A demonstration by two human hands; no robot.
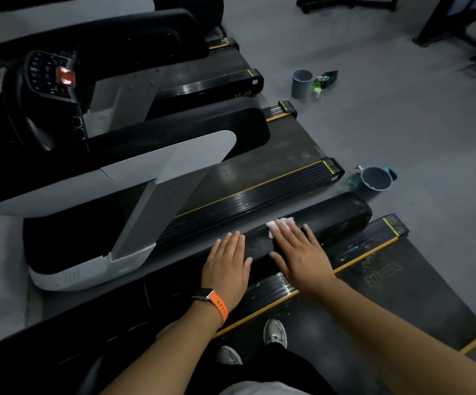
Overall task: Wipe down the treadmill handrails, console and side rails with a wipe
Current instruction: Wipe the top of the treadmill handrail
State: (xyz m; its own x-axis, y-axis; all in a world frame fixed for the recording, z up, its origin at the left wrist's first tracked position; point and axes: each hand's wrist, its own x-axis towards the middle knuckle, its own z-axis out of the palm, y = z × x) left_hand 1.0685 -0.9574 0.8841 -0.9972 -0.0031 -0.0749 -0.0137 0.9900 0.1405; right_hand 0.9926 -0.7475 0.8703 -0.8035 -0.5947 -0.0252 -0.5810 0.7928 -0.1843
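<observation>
Grip: left hand (227, 263) flat on handrail (340, 213) | right hand (299, 252) flat on wipe (277, 223) | bottle (355, 179) beside bucket (372, 191)

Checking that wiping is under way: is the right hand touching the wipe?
Touching. The head view shows the right hand, fingers straight, pressing the white wipe flat onto the black handrail.

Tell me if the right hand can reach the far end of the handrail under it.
Probably yes: the right hand lies flat on the wipe on the handrail, and the rail's top beyond it looks bare to its end.
</observation>
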